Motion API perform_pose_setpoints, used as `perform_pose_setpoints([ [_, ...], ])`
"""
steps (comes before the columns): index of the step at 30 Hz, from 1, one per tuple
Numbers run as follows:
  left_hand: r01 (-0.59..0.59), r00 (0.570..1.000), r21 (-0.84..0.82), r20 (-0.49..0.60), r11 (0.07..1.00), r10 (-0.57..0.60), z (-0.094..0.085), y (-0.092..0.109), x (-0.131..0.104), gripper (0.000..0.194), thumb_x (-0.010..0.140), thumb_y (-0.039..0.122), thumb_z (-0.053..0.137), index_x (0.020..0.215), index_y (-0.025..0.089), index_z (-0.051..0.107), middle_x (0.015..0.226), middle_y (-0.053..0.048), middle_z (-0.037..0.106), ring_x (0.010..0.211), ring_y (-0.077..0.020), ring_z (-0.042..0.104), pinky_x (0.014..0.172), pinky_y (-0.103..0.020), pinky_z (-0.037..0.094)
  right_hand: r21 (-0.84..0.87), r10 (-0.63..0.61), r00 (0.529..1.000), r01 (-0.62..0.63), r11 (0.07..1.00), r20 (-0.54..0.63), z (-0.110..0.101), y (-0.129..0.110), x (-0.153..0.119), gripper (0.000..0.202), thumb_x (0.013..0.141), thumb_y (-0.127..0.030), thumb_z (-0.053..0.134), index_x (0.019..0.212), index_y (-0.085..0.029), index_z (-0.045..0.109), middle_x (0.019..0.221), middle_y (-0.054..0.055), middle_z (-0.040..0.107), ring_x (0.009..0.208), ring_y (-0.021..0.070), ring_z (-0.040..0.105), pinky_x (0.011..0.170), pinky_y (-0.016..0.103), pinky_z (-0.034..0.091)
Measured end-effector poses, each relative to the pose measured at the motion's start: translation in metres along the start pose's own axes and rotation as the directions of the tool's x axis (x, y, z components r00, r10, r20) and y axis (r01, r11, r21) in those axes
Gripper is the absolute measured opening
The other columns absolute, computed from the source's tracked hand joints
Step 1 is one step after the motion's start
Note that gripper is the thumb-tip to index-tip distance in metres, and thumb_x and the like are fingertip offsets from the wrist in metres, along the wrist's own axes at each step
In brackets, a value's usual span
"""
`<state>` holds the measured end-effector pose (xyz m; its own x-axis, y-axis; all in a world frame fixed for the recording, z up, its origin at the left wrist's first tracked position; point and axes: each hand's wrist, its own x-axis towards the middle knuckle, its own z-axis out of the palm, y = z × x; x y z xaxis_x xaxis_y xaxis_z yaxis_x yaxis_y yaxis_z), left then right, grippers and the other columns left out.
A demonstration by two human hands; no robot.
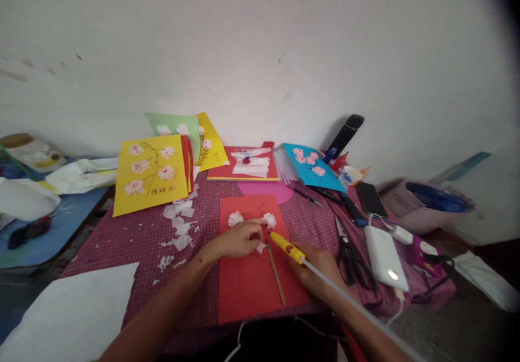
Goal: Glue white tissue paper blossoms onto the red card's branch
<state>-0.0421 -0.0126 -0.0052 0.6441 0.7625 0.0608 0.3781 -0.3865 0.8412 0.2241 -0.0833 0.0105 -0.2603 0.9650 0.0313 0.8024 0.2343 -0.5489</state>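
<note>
A sheet of red paper (244,291) lies in front of me with two white crumpled-tissue flowers near its top, the left flower (235,219) and the right flower (269,220). My left hand (241,238) rests over the sheet, its index finger stretched out to the right flower. Its other fingers are curled, with a small white tissue scrap (260,247) at their tips. My right hand (319,272) grips a yellow glue gun (288,248), nozzle pointing at the right flower; a long translucent glue stick (349,291) runs from its back. Between the hands lies a thin brown stick (277,278).
Torn tissue pieces (181,226) are scattered left. Finished yellow (148,175) and blue (312,166) flower cards stand toward the wall. At right are black scissors (351,262), a white power bank (385,256) with cables, a phone (371,199) and a paper cup (350,175).
</note>
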Motion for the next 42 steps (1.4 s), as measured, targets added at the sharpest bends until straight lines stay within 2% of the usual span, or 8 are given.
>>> perform_pose_setpoints([
  [2, 0.001, 1.000, -0.005, 0.002, 1.000, -0.001, 0.000, 0.000, 0.000, 0.016, 0.081, 0.010, 0.057, 0.083, 0.021, 0.067, 0.147, -0.006, 0.058, 0.122, -0.0240, 0.061, 0.089, -0.034, 0.049, -0.033, -0.011, 1.000, 0.011, 0.999, -0.013, 0.005, -0.001, 0.002, 0.027, 0.089, -0.029, 0.053, 0.104, -0.021, 0.075, 0.084, 0.006, 0.077, 0.073, 0.0270, 0.073, 0.062, 0.032, 0.047],
  [6, 0.006, 1.000, -0.012, 0.017, 1.000, -0.006, 0.001, -0.002, 0.001, 0.017, 0.081, 0.009, 0.055, 0.084, 0.021, 0.067, 0.148, -0.006, 0.057, 0.122, -0.0230, 0.061, 0.094, -0.035, 0.048, -0.094, -0.050, 0.998, 0.046, 0.995, -0.035, 0.009, -0.004, 0.005, 0.027, 0.089, -0.024, 0.052, 0.106, -0.022, 0.073, 0.088, 0.009, 0.078, 0.077, 0.0275, 0.074, 0.064, 0.032, 0.047],
  [12, -0.014, 1.000, -0.011, 0.020, 1.000, 0.015, 0.000, -0.001, 0.002, 0.023, 0.078, 0.004, 0.053, 0.085, 0.021, 0.068, 0.148, -0.006, 0.057, 0.126, -0.0242, 0.060, 0.100, -0.037, 0.047, -0.217, 0.009, 1.000, -0.007, 0.976, 0.005, 0.009, -0.012, 0.013, 0.021, 0.091, -0.027, 0.052, 0.094, -0.021, 0.071, 0.081, 0.007, 0.077, 0.073, 0.0250, 0.073, 0.057, 0.028, 0.037],
  [16, -0.004, 0.999, -0.003, 0.039, 1.000, 0.004, -0.001, 0.002, 0.003, 0.025, 0.077, 0.004, 0.053, 0.087, 0.020, 0.069, 0.149, -0.008, 0.056, 0.124, -0.0248, 0.062, 0.103, -0.038, 0.046, -0.233, -0.005, 1.000, 0.005, 0.973, -0.001, 0.010, -0.015, 0.017, 0.021, 0.093, -0.028, 0.051, 0.097, -0.021, 0.070, 0.082, 0.006, 0.077, 0.068, 0.0226, 0.072, 0.055, 0.028, 0.033],
  [24, -0.007, 1.000, 0.003, 0.031, 1.000, 0.006, 0.000, 0.000, 0.002, 0.023, 0.078, 0.004, 0.054, 0.087, 0.019, 0.068, 0.150, -0.010, 0.055, 0.127, -0.0255, 0.060, 0.097, -0.035, 0.048, -0.306, 0.009, 1.000, -0.009, 0.952, -0.002, 0.016, -0.009, 0.020, 0.018, 0.095, -0.026, 0.050, 0.094, -0.020, 0.066, 0.078, 0.006, 0.075, 0.063, 0.0195, 0.068, 0.054, 0.028, 0.029],
  [32, -0.006, 1.000, 0.031, 0.029, 0.999, 0.005, -0.002, 0.004, 0.002, 0.017, 0.080, 0.006, 0.055, 0.084, 0.018, 0.065, 0.149, -0.009, 0.055, 0.115, -0.0230, 0.064, 0.092, -0.033, 0.049, -0.356, 0.000, 1.000, 0.007, 0.934, 0.018, 0.027, 0.003, 0.026, 0.017, 0.095, -0.024, 0.050, 0.096, -0.017, 0.066, 0.086, 0.008, 0.072, 0.072, 0.0207, 0.067, 0.059, 0.028, 0.038],
  [38, -0.002, 0.999, 0.052, 0.039, 0.999, 0.000, -0.003, 0.007, 0.002, 0.016, 0.081, 0.006, 0.053, 0.083, 0.018, 0.062, 0.137, -0.008, 0.063, 0.107, -0.0218, 0.067, 0.084, -0.030, 0.048, -0.342, 0.006, 1.000, 0.001, 0.940, 0.020, 0.025, 0.002, 0.027, 0.025, 0.097, -0.027, 0.046, 0.095, -0.015, 0.068, 0.083, 0.011, 0.072, 0.072, 0.0232, 0.069, 0.060, 0.029, 0.042],
  [42, -0.007, 1.000, 0.063, 0.024, 0.998, 0.005, -0.002, 0.005, 0.001, 0.013, 0.082, 0.007, 0.054, 0.082, 0.018, 0.061, 0.142, -0.009, 0.059, 0.108, -0.0224, 0.067, 0.084, -0.031, 0.047, -0.334, -0.003, 1.000, 0.012, 0.942, 0.026, 0.023, 0.000, 0.027, 0.027, 0.096, -0.027, 0.045, 0.099, -0.015, 0.069, 0.085, 0.011, 0.072, 0.073, 0.0231, 0.069, 0.060, 0.029, 0.044],
])
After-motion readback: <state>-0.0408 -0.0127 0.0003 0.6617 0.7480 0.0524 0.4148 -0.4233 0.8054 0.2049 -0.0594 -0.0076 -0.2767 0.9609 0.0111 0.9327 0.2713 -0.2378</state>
